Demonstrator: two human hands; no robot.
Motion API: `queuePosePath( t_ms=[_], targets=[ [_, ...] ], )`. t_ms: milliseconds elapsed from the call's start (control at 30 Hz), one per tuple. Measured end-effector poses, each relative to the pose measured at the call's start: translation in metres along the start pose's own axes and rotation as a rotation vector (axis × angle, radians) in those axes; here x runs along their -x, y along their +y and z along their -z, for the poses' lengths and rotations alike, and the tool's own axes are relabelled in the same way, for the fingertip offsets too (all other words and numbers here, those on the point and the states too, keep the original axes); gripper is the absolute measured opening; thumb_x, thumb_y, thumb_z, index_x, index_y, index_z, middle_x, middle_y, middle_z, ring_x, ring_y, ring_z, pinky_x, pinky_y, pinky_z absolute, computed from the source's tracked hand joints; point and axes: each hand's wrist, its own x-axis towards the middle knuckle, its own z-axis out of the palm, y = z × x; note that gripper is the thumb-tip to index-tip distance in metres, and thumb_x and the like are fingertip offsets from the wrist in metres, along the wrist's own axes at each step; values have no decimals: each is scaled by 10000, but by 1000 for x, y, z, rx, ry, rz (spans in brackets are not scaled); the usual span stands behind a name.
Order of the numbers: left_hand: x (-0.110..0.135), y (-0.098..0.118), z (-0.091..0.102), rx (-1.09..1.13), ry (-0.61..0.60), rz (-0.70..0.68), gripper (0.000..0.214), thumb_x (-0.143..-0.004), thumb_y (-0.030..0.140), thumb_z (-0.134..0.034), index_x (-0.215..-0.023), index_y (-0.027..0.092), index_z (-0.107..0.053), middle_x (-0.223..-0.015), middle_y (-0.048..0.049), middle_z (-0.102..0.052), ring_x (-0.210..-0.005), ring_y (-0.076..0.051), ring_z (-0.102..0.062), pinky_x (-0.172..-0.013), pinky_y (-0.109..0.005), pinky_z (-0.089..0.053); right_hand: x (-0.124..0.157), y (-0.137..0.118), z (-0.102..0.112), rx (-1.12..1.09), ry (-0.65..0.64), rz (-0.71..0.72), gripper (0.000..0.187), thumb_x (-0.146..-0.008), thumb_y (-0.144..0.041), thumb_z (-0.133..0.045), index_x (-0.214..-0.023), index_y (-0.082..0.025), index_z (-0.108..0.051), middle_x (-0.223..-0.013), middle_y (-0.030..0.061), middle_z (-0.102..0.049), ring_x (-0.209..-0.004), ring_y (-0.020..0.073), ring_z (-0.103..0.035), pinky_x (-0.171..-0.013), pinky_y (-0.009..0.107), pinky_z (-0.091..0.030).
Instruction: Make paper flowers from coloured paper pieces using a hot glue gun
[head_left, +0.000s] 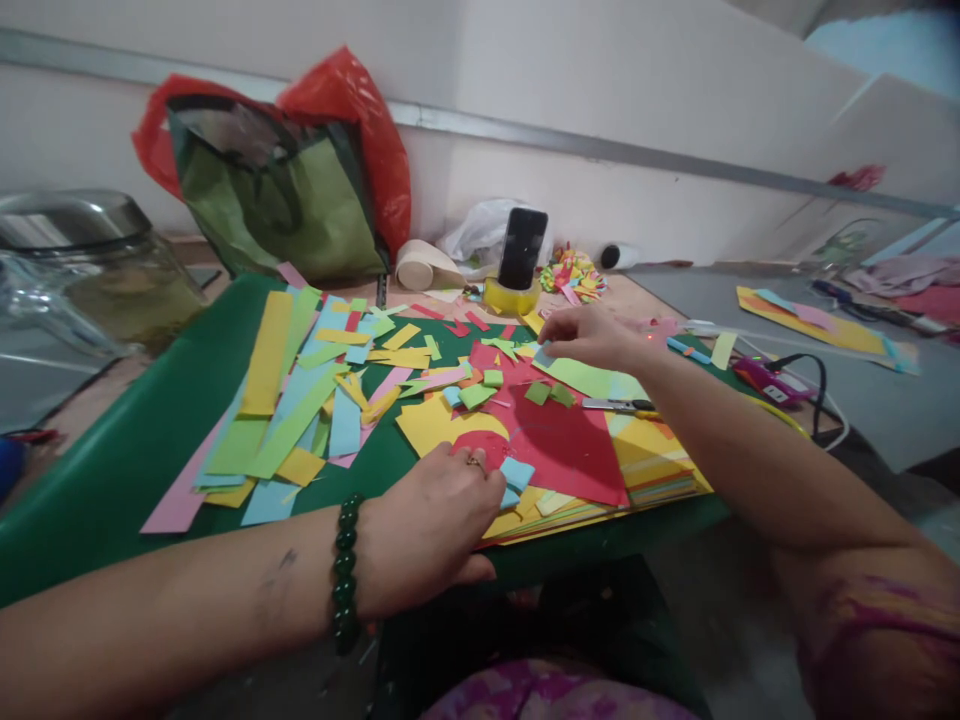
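My left hand [431, 530], with a green bead bracelet [346, 575] at the wrist, rests near the front edge of a stack of coloured paper sheets [645, 465]. Its fingers are curled and pinch a small light blue paper piece [516, 473] lying on a red sheet [570, 450]. My right hand [589, 338] reaches further back, fingers closed on a small pale paper scrap at the edge of a light green sheet [592, 380]. Scissors [619, 405] lie just to the right of the red sheet, untouched.
Long yellow, green, blue and pink paper strips [292, 410] cover the green mat [135, 450]. A phone [523, 248] stands in a yellow tape roll. A glass jar [90, 270] stands left, a red bag [285, 170] behind. A glue gun [772, 385] with cable lies right.
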Motion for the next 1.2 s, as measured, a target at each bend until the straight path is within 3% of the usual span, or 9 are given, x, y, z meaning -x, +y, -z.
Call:
queuePosePath(
  t_ms=[67,233,367,500,733,1067,1200],
  targets=[
    [0,1,3,-6,-23,-5,487,-768,494,-740,-1037,109,-611,-1022,-148,-651,-977,-312,-628,-850,-410,-498,17,-6,3,-233,20,8,145,-710,-208,-662,-847,-163,-656,-603,-23,-605,-548,112,-562,-507,218,-416],
    [0,0,9,14,-57,-15,463,-778,476,-735,-1027,104,-617,-1003,-158,-665,-973,-325,-632,-842,-422,-499,54,-33,-21,-556,-193,-49,169,-689,-315,-695,-729,-177,-607,-632,-5,-630,-539,129,-617,-514,243,-492],
    [0,0,10,0,-91,-4,446,-796,466,-719,-1041,111,-604,-1007,-148,-669,-1019,-327,-624,-855,-422,-495,60,-44,-47,-506,-232,-31,139,-693,-239,-668,-622,-171,-570,-534,-37,-566,-488,78,-527,-453,190,-395],
    [-1,0,8,-20,-90,4,468,-795,490,-711,-1060,123,-594,-1027,-141,-671,-991,-308,-639,-827,-396,-496,58,-44,-57,-512,-239,-68,182,-726,-224,-654,-608,-178,-525,-468,-69,-505,-436,58,-462,-421,178,-328],
    [-1,-1,5,-31,-83,6,481,-802,491,-699,-1089,124,-581,-1077,-152,-666,-1038,-308,-630,-871,-405,-491,56,-45,-61,-539,-158,-34,114,-717,-148,-658,-654,-167,-565,-571,-53,-582,-502,60,-527,-471,171,-399],
    [-1,-2,3,19,-58,-1,464,-786,484,-726,-1040,117,-599,-1041,-157,-668,-965,-317,-648,-827,-421,-501,59,-48,-57,-480,-300,-182,137,-770,-186,-671,-686,-179,-563,-563,-42,-616,-453,105,-612,-395,187,-439],
    [-1,-1,4,1,-94,1,485,-810,490,-697,-1087,108,-588,-1066,-155,-654,-989,-319,-635,-852,-442,-496,57,-43,-60,-345,-268,-76,133,-755,-202,-683,-670,-172,-585,-526,-50,-589,-443,84,-549,-427,198,-392]
  ],
)
